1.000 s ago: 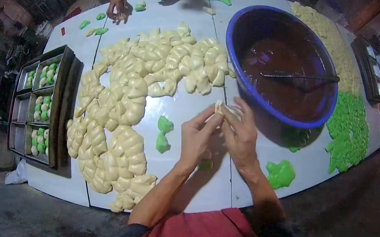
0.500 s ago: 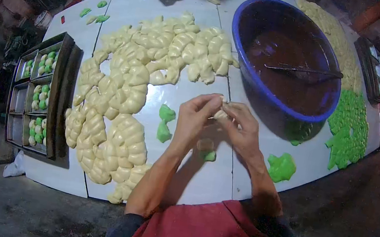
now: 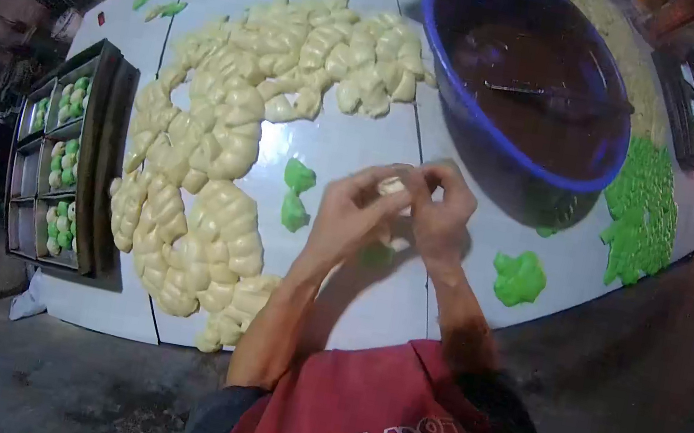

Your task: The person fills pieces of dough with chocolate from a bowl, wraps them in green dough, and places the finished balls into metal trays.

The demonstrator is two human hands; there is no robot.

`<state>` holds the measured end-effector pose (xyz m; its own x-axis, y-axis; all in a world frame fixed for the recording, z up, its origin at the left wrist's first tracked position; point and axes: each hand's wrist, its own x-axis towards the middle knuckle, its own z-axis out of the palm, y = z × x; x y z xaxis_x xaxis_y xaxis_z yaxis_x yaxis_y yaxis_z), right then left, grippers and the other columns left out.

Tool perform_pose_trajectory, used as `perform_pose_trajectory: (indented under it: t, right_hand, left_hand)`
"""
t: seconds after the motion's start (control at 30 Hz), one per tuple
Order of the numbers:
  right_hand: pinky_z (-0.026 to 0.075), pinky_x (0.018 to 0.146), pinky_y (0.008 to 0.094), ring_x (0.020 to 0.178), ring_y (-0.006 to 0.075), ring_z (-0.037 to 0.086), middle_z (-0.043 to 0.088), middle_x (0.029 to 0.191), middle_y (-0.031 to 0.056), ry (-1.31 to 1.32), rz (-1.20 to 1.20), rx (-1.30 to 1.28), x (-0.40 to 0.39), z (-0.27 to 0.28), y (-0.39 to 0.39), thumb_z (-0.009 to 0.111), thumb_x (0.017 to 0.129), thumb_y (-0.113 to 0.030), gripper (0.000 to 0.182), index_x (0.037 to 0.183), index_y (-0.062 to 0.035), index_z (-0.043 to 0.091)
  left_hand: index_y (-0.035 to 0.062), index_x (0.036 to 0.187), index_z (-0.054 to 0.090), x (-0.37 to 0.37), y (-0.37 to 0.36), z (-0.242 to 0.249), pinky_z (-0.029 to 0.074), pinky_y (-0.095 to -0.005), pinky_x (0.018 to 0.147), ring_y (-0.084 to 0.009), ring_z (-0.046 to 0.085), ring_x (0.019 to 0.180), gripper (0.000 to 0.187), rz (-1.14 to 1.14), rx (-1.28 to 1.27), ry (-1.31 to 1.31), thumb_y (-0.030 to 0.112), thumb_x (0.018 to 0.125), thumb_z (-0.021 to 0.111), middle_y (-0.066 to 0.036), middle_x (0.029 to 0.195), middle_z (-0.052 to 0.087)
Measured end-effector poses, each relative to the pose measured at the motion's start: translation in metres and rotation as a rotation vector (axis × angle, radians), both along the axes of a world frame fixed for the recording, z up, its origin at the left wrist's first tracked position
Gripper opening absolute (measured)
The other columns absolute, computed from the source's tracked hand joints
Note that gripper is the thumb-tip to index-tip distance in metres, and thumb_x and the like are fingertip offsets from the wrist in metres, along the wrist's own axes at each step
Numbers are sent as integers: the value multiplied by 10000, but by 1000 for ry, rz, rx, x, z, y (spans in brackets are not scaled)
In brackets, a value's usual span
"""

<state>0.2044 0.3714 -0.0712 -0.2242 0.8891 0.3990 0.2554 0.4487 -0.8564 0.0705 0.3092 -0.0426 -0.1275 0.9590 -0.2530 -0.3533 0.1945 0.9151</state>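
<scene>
My left hand (image 3: 357, 211) and my right hand (image 3: 442, 214) meet above the white table, fingers closed around a small piece of pale dough (image 3: 391, 185). The left fingers and thumb pinch it, and the right fingers press beside it, partly blurred. Under my hands, a small green-and-pale piece (image 3: 377, 254) is partly hidden. Two green dough pieces (image 3: 300, 176) lie left of my hands. Further left spreads a mass of pale, shiny dough lumps (image 3: 228, 132). A green lump (image 3: 518, 278) rests to the right of my right wrist.
A large blue tub (image 3: 547, 174) of brown filling (image 3: 520, 57), with a long stirring tool across it, stands beyond my right hand. Divided metal trays (image 3: 97, 175) with green and white balls sit at left. Flattened green dough (image 3: 638, 230) covers the far right.
The view has shifted, so the table sits higher in it. My hands have turned, and the right fingers have curled in over the pale dough.
</scene>
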Motion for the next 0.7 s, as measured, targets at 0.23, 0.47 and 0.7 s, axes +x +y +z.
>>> perform_pose_trajectory:
  t: [0.23, 0.47, 0.7]
  right_hand:
    - [567, 793, 309, 964, 200, 679, 674, 1074, 128, -197, 258, -31, 24, 29, -34, 757, 858, -112, 294, 1114, -8, 654]
    - [602, 860, 369, 1011, 256, 674, 619, 1046, 189, 304, 218, -964, 81, -6, -73, 684, 876, 23, 341, 1170, 25, 510]
    - [596, 745, 323, 921, 201, 705, 648, 1030, 142, 13, 85, -1032, 55, -35, -103, 733, 894, -107, 324, 1117, -20, 515]
  left_hand:
    - [-14, 1184, 687, -8, -18, -6, 534, -281, 805, -155, 669, 900, 336, -24, -135, 8, 243, 973, 639, -79, 1039, 715]
    - [48, 1256, 654, -23, -29, -24, 521, -352, 852, -285, 686, 976, 390, -189, 20, 848, 324, 999, 557, -172, 1149, 684]
    - [99, 1105, 734, -18, -21, -43, 518, -424, 819, -345, 665, 954, 306, -511, 24, 1020, 319, 947, 592, -144, 1012, 694]
